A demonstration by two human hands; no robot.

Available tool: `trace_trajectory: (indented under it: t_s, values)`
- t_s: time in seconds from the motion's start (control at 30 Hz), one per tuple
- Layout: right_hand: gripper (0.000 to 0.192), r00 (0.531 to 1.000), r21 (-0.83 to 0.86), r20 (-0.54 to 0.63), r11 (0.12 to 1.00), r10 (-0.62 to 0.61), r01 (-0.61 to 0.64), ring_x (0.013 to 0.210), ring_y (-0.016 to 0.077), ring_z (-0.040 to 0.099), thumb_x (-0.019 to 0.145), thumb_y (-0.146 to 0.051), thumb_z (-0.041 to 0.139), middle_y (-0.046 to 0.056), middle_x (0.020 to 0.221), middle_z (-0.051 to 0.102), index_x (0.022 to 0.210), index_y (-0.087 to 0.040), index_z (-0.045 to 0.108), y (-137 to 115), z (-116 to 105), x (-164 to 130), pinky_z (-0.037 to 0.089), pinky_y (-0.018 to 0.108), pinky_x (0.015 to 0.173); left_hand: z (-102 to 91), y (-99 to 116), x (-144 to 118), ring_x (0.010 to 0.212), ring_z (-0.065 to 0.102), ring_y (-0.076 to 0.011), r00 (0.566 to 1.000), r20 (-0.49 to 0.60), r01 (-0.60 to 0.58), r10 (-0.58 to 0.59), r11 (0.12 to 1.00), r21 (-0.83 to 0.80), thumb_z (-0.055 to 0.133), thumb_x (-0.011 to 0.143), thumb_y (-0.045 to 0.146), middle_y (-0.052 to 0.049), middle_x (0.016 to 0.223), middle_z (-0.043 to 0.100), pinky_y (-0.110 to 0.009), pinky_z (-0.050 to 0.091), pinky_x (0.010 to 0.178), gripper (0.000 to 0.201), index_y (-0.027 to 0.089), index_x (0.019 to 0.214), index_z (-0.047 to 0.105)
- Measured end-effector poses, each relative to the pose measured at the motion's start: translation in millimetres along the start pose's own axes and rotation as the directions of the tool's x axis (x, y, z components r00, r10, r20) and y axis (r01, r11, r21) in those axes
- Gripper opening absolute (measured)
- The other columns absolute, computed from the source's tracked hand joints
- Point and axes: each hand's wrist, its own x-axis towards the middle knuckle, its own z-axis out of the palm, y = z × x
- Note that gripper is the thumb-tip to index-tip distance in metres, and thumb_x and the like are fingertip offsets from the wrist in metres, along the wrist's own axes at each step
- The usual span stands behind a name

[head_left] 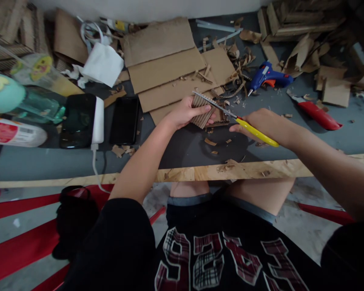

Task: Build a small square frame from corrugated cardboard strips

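Note:
My left hand [186, 112] grips a small piece of corrugated cardboard [202, 116] with its ridges showing, held just above the grey table [182, 151]. My right hand [262, 124] holds yellow-handled scissors [235, 117]; the blades point up and left and cross the top of the corrugated piece. Cardboard scraps [210, 142] lie on the table below both hands.
Flat cardboard sheets [166, 68] lie behind my hands. A blue glue gun [269, 76] and a red utility knife [317, 114] rest at the right. Two black phones [125, 119], a white charger [98, 120], bottles [15, 133] and a white bag [102, 64] sit at the left. The table's plywood edge [200, 173] runs near my knees.

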Motion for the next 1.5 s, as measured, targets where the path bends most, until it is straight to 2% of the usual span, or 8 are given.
trace_trajectory:
  t_s: [0.23, 0.4, 0.5, 0.67, 0.97, 1.23, 1.37, 1.5]
  values:
    - [0.078, 1.0, -0.034, 0.022, 0.999, 0.004, -0.004, 0.053, 0.016, 0.04, 0.09, -0.083, 0.015, 0.004, 0.053, 0.045, 0.069, -0.02, 0.054, 0.5, -1.9, 2.6, 0.027, 0.033, 0.061, -2.5, 0.8, -0.5, 0.08, 0.076, -0.0244, 1.0, 0.001, 0.018, -0.018, 1.0, 0.012, 0.083, 0.069, 0.058, -0.006, 0.082, 0.074, -0.049, 0.063, 0.086, 0.053, 0.014, 0.091, 0.061]
    - [0.075, 1.0, 0.053, 0.015, 0.998, -0.021, 0.021, 0.055, 0.0151, 0.041, 0.089, -0.085, 0.013, 0.003, 0.059, 0.047, 0.07, -0.021, 0.048, 1.9, -3.1, 2.0, 0.027, 0.031, 0.059, -0.2, 3.2, -3.1, 0.073, 0.075, -0.0208, 0.998, 0.048, 0.032, -0.032, 0.999, 0.0, 0.086, 0.067, 0.055, -0.004, 0.08, 0.074, -0.043, 0.065, 0.081, 0.054, 0.014, 0.092, 0.061]
    - [0.072, 1.0, 0.081, 0.012, 0.997, -0.012, 0.011, 0.056, 0.0153, 0.044, 0.089, -0.084, 0.016, 0.004, 0.062, 0.051, 0.073, -0.021, 0.048, -1.9, -4.0, 0.9, 0.027, 0.031, 0.059, 5.7, 4.7, -4.5, 0.073, 0.076, -0.0198, 0.996, 0.081, 0.028, -0.03, 0.999, 0.026, 0.082, 0.072, 0.053, -0.004, 0.081, 0.074, -0.04, 0.065, 0.08, 0.049, 0.014, 0.093, 0.061]
    - [0.075, 0.998, 0.152, 0.056, 0.988, 0.015, -0.023, 0.048, 0.0133, 0.044, 0.087, -0.087, 0.017, 0.003, 0.054, 0.05, 0.071, -0.02, 0.049, -9.6, -10.5, 0.6, 0.028, 0.031, 0.057, 9.3, 6.5, -4.9, 0.077, 0.076, -0.0205, 0.997, 0.064, 0.029, -0.03, 0.999, 0.026, 0.081, 0.074, 0.053, -0.004, 0.078, 0.074, -0.038, 0.065, 0.082, 0.047, 0.014, 0.091, 0.062]
    - [0.073, 0.996, 0.24, 0.084, 0.971, -0.012, -0.009, 0.05, 0.0134, 0.048, 0.089, -0.084, 0.021, 0.001, 0.052, 0.049, 0.068, -0.02, 0.049, -7.5, -13.0, -2.4, 0.035, 0.032, 0.058, 10.0, 8.8, -2.7, 0.085, 0.078, -0.0286, 0.988, -0.009, 0.157, -0.157, 0.987, 0.037, 0.071, 0.087, 0.037, -0.009, 0.081, 0.074, -0.052, 0.064, 0.087, 0.028, 0.013, 0.098, 0.061]
    - [0.071, 0.991, 0.335, 0.129, 0.942, -0.019, -0.025, 0.046, 0.0131, 0.05, 0.089, -0.084, 0.027, 0.001, 0.05, 0.049, 0.066, -0.02, 0.046, -11.6, -17.5, -5.0, 0.039, 0.031, 0.056, 7.3, 10.1, -3.0, 0.072, 0.075, -0.018, 0.978, 0.035, 0.207, -0.206, 0.977, -0.038, 0.071, 0.087, 0.034, -0.006, 0.081, 0.076, -0.039, 0.066, 0.081, 0.023, 0.015, 0.094, 0.061]
    - [0.067, 0.984, 0.422, 0.18, 0.904, -0.005, -0.073, 0.043, 0.0131, 0.051, 0.089, -0.084, 0.031, -0.001, 0.046, 0.047, 0.065, -0.021, 0.042, -14.7, -17.1, -5.7, 0.04, 0.03, 0.053, 9.6, 13.9, -3.8, 0.069, 0.075, -0.017, 0.978, 0.02, 0.209, -0.208, 0.977, -0.039, 0.069, 0.089, 0.032, -0.007, 0.082, 0.075, -0.04, 0.066, 0.082, 0.021, 0.013, 0.093, 0.061]
    - [0.07, 0.994, 0.344, 0.105, 0.938, -0.003, -0.034, 0.044, 0.0136, 0.051, 0.086, -0.087, 0.028, -0.001, 0.046, 0.048, 0.064, -0.022, 0.043, -10.8, -12.8, -2.5, 0.039, 0.031, 0.055, 7.1, 14.2, -4.3, 0.073, 0.076, -0.0192, 0.983, -0.003, 0.183, -0.183, 0.983, -0.019, 0.071, 0.088, 0.037, -0.007, 0.08, 0.074, -0.043, 0.064, 0.085, 0.027, 0.013, 0.094, 0.059]
